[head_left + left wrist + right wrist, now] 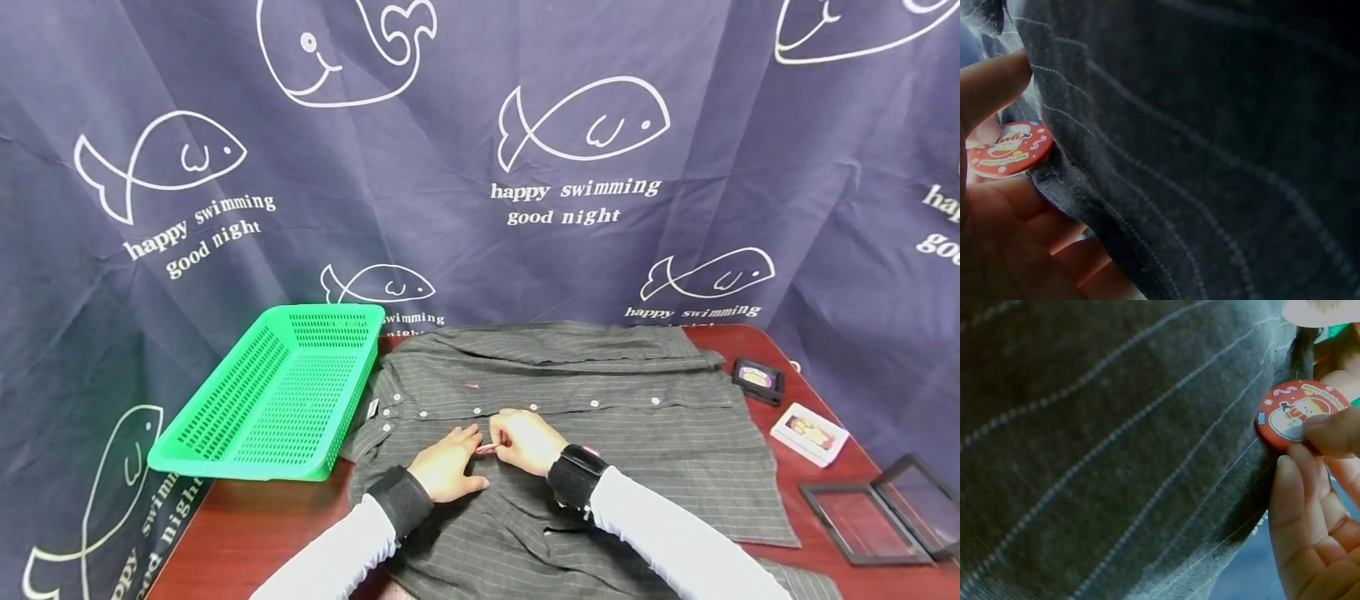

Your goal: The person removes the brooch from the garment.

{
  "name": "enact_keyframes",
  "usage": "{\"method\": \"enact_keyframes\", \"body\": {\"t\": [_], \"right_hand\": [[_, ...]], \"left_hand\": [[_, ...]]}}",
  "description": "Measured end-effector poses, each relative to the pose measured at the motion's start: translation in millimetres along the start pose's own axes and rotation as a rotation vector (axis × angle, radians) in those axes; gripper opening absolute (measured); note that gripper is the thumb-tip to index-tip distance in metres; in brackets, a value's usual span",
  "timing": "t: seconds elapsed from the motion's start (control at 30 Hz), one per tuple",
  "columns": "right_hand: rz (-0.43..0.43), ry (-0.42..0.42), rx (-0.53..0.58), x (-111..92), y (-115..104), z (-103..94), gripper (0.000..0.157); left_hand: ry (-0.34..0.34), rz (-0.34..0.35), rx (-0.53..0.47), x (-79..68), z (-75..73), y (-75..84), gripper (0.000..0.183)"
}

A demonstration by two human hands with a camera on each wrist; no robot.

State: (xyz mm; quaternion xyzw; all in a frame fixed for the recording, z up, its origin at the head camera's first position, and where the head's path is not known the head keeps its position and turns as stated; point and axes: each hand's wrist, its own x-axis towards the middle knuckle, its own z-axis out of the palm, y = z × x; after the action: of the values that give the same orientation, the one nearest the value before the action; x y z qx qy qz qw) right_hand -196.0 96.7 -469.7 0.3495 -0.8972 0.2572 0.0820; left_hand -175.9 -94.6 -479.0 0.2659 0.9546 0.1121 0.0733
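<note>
A dark grey pinstriped button-up shirt (pixel 637 450) lies spread over the table. Between thumb and fingers, my right hand (pixel 525 437) pinches a round red pin badge (pixel 1297 415) with a snowman and "Merry Christmas" lettering, tilted against the cloth. My left hand (pixel 450 467) rests on the shirt just left of the badge, its fingers fairly straight and the thumb spread away. In the left wrist view its fingers (pixel 1041 219) touch the cloth below the badge. The badge's back is hidden, so whether its pin is through the fabric cannot be told.
A green plastic basket (pixel 330 450) stands at the left edge of the reddish table (pixel 247 533). Along the right side lie a small black framed picture (pixel 757 379), a white framed picture (pixel 810 433) and a hinged black frame (pixel 862 525). A dark blue curtain (pixel 465 233) hangs behind.
</note>
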Motion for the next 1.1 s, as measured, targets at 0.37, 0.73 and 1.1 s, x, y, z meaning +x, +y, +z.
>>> {"method": "enact_keyframes", "body": {"t": [0.37,0.73,1.1], "right_hand": [[-0.113,-0.006,-0.135,0.6,-1.8,1.0,0.031],[-0.111,-0.025,-0.137,-1.0,-0.4,1.0,0.033],[-0.164,-0.063,-0.184,-7.0,1.6,-2.3,0.029]], "left_hand": [[0.017,0.023,0.023,1.3,-1.7,-1.4,0.071],[0.018,0.025,0.030,0.5,-2.9,-0.4,0.070],[0.012,0.019,0.032,-0.3,1.8,-2.0,0.069]]}}
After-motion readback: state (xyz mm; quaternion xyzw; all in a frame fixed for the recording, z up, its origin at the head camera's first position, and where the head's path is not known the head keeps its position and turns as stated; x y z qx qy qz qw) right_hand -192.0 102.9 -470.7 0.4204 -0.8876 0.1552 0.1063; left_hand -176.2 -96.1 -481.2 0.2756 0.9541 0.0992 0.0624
